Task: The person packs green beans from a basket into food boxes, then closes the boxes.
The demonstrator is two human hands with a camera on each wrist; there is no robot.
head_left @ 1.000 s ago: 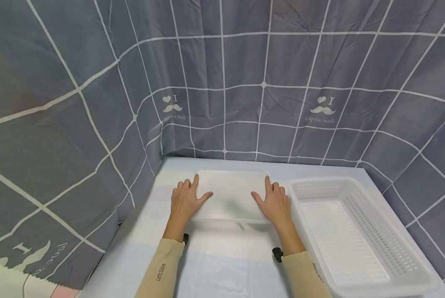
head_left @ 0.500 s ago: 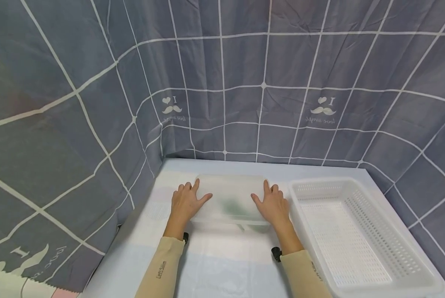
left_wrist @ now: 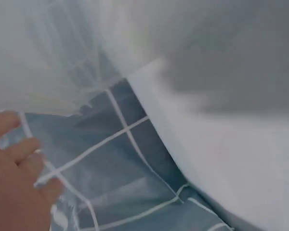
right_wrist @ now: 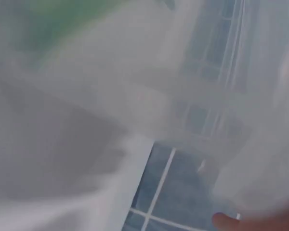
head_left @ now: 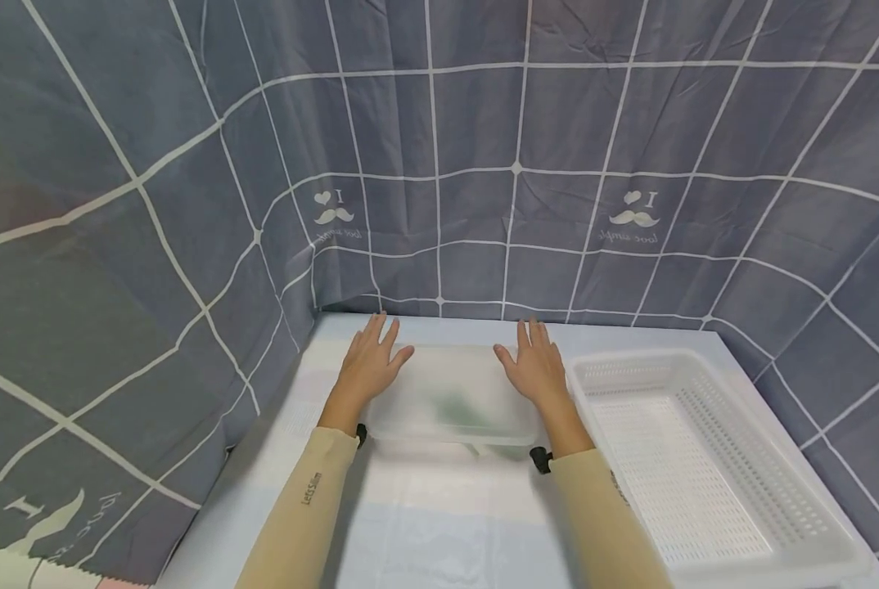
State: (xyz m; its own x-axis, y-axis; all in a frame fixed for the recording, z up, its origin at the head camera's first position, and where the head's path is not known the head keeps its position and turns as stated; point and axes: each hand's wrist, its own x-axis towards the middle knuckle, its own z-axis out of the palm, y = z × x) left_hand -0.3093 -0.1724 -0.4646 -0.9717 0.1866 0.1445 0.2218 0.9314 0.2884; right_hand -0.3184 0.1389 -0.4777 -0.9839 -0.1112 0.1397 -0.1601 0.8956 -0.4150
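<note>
A translucent, frosted plastic box [head_left: 428,376] lies on the table between my hands, and a blurred green thing [head_left: 460,409] shows through it. My left hand [head_left: 368,366] is at the box's left side, its fingers straight and pointing to the far edge. Mirroring it, my right hand [head_left: 538,370] is at the right side, thumb spread inward over the box. Whether either palm touches the box cannot be told. The left wrist view catches the left fingers [left_wrist: 26,154] apart from the cloudy plastic; the right wrist view has the green thing [right_wrist: 62,24] blurred behind plastic.
A white perforated basket [head_left: 686,483] stands to the right of the box, close to the right forearm. The table [head_left: 447,523] has a pale cover. A grey grid-patterned curtain [head_left: 476,204] hangs behind and along both sides.
Both hands have left the box's far corners and moved forward, fingers now straighter and reaching past its far edge. The box's top looked raised at first, then settled lower.
</note>
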